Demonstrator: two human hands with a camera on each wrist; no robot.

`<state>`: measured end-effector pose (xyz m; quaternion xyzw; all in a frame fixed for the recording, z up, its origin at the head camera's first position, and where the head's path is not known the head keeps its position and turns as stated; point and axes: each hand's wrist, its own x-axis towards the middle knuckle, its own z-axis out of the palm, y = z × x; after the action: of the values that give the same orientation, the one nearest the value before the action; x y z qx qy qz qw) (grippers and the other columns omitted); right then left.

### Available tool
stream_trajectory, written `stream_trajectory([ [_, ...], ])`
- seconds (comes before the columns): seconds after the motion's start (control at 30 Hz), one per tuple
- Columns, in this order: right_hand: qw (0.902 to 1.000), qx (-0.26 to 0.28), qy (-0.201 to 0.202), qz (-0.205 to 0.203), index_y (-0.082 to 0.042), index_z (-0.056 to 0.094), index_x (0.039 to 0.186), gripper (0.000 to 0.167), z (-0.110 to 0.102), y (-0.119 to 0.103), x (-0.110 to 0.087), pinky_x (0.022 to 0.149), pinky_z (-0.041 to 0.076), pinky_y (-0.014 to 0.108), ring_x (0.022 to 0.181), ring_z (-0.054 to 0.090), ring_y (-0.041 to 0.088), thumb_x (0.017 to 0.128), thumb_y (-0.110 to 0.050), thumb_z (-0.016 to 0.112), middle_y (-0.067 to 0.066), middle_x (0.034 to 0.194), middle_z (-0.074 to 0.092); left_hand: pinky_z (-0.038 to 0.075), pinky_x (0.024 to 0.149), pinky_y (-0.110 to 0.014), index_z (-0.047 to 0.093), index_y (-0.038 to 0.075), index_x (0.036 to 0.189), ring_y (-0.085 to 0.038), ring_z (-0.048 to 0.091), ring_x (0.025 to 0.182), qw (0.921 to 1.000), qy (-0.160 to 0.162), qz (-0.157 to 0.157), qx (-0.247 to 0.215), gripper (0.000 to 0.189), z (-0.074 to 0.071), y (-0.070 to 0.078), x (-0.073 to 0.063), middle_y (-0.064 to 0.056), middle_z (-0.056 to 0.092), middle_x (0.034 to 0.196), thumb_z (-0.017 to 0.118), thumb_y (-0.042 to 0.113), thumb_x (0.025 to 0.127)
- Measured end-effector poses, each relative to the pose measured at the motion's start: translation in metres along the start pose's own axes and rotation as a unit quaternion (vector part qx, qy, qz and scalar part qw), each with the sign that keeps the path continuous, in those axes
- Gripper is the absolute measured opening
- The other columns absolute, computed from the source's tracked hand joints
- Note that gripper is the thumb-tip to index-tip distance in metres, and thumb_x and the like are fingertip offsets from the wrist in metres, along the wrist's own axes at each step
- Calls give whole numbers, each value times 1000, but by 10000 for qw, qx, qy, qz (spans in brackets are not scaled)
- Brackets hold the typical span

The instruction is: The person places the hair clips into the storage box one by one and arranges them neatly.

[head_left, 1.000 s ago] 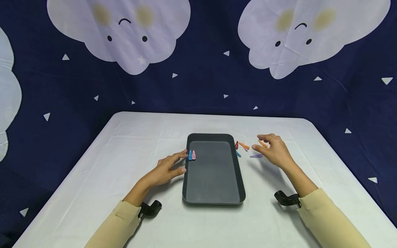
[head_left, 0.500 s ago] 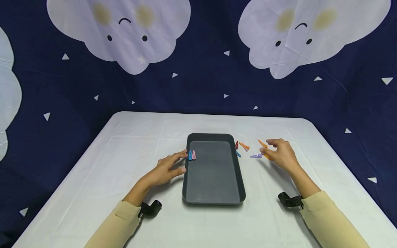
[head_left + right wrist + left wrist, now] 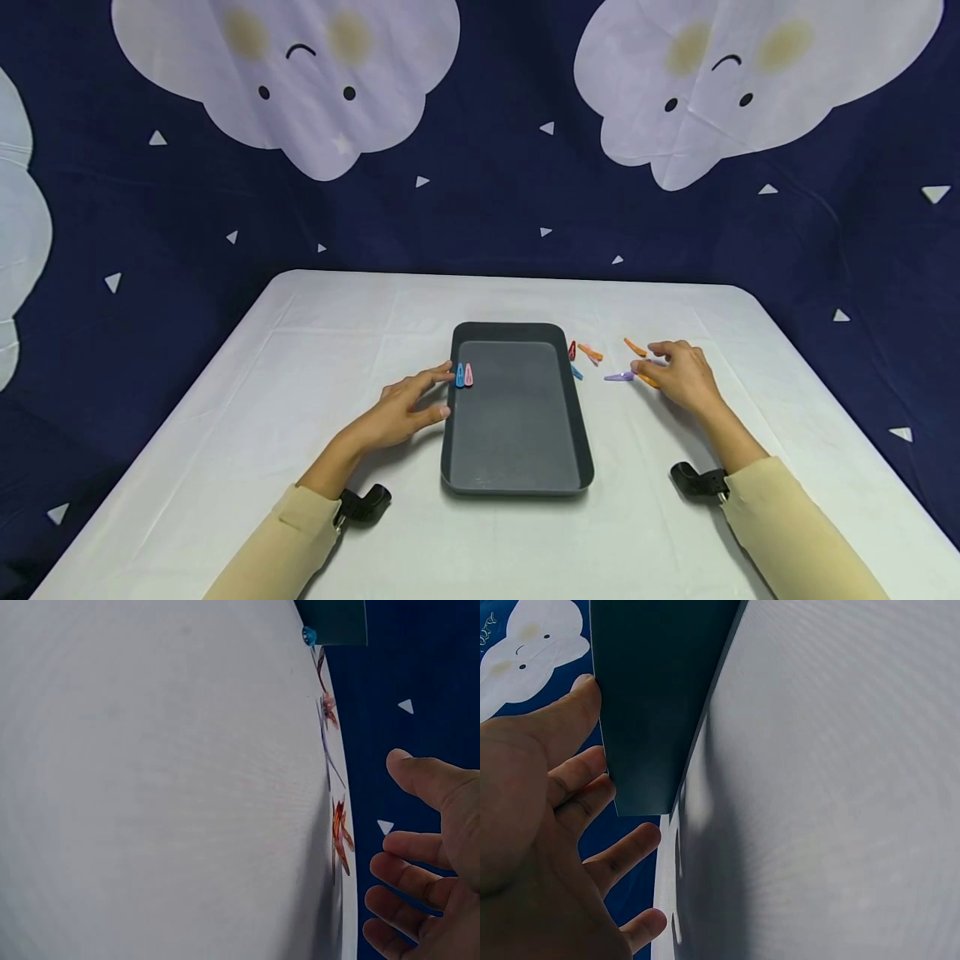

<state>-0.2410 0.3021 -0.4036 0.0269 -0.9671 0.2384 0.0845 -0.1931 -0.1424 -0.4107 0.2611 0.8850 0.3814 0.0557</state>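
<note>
**Two hands at a dark shallow tray [image 3: 517, 425]**

The white worktop [image 3: 330, 333] fills the lower frame, the tray at its centre. The left hand [image 3: 405, 408], fingers spread and empty, meets the tray's left rim. At centre right, the right hand [image 3: 685, 375] has loosely bent fingers, holding nothing, near the lower orange clip [image 3: 648, 381] and a purple clip [image 3: 619, 377]. A blue clip [image 3: 460, 375] and a pink clip [image 3: 468, 375] lie side by side inside the tray's left edge. Sound technique would pinch one clip at mid-length, sparing its neighbours, the left hand steadying the tray. Compared with one second earlier, the right hand sits lower and farther right, uncovering the upper orange clip [image 3: 634, 347].
</note>
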Motion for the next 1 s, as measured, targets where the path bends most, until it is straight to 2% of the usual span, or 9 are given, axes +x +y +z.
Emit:
stream_trajectory([
  [0.47, 9999, -69, -63, 122, 6, 60, 119, 54, 9, 9, 3, 88, 36, 55, 105, 48, 48, 83, -33, 68, 32, 115, 60, 17, 106, -60, 45, 17, 138, -30, 28, 143, 10000, 15, 59, 16, 50, 0, -2, 0, 1, 29, 156, 58, 34, 93],
  [0.7, 9990, -284, 41, 330, 4, 61, 118, 56, 13, 10, 1, 82, 36, 55, 102, 46, 49, 82, -38, 68, 32, 114, 59, 16, 106, -60, 45, 17, 138, -29, 27, 144, 10000, 23, 41, -36, 50, 1, -2, 0, 2, 29, 156, 58, 34, 93],
  [1.0, 9984, -388, 299, 287, 5, 64, 112, 55, 18, 11, 2, 77, 36, 54, 98, 47, 48, 80, -39, 70, 34, 110, 60, 16, 107, -60, 44, 16, 138, -30, 28, 143, 10000, 23, 57, -25, 50, 1, -1, 0, -1, 29, 156, 58, 34, 93],
])
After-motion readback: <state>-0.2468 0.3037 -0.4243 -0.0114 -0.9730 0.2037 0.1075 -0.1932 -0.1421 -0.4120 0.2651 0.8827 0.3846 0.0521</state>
